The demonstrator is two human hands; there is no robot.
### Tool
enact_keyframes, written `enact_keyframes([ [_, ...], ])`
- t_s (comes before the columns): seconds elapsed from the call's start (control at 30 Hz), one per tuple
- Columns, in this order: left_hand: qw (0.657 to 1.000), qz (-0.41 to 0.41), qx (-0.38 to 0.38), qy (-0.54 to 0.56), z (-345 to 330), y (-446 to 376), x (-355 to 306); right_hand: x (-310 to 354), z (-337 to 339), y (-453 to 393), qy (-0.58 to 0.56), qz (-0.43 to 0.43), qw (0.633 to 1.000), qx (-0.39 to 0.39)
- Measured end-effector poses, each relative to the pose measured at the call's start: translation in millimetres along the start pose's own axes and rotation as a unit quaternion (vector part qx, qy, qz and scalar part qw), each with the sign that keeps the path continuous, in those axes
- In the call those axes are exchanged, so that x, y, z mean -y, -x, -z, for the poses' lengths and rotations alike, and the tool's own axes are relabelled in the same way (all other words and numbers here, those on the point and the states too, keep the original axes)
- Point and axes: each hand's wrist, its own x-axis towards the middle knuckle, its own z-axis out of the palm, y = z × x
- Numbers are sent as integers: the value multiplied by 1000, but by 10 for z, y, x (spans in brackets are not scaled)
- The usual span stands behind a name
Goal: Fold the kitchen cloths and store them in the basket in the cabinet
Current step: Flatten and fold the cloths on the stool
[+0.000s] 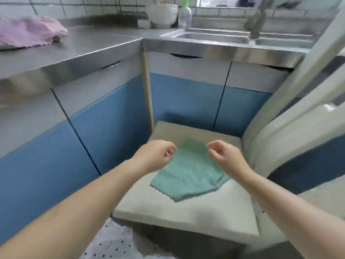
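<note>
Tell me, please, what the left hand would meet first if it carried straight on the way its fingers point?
Most likely the green cloth on the seat cushion; the left hand curls over its near-left edge, though depth is unclear.

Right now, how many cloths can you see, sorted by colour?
Green: 1, the green cloth lying on the pale cushion, between the left hand and the right hand.
Pink: 1, the pink cloth bunched on the steel counter.
Total: 2 cloths.
</note>
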Motion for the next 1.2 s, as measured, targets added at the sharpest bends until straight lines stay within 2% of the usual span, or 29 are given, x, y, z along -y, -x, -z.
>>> enact_keyframes([
  [0.13, 986, 2, 151, -74, -692, -63, 88, -435, -410, 422, 72, -65, 981, 171],
  [0.2, 975, -7, 196, -100, -919, -15, 136, -510, -599, 571, 79, -77, 971, 212],
  [0.23, 976, -7, 194, -100, -1000, 15, 149, -524, -673, 623, 72, -84, 971, 213],
  [0.47, 993, -46, 67, -84, -1225, 101, 161, -503, -1065, 689, 63, -64, 983, 161],
  [0.57, 998, 12, 46, 53, -1221, 100, 99, -459, -1138, 641, 4, -60, 988, 142],
  [0.67, 968, 68, 30, 242, -1120, 35, -17, -363, -1086, 524, -88, -56, 992, 66],
  [0.83, 935, 55, -5, 351, -861, -74, -177, -205, -822, 298, -242, -59, 968, -30],
  [0.97, 933, 27, -1, 359, -594, -160, -223, -181, -585, 107, -194, -57, 977, -69],
  [1.1, 970, -17, 51, 237, -264, -309, -252, -148, -300, -112, -158, -67, 983, -62],
  [1.2, 986, -24, 21, 162, -27, -481, -268, -92, -66, -247, -49, -15, 998, -35],
])
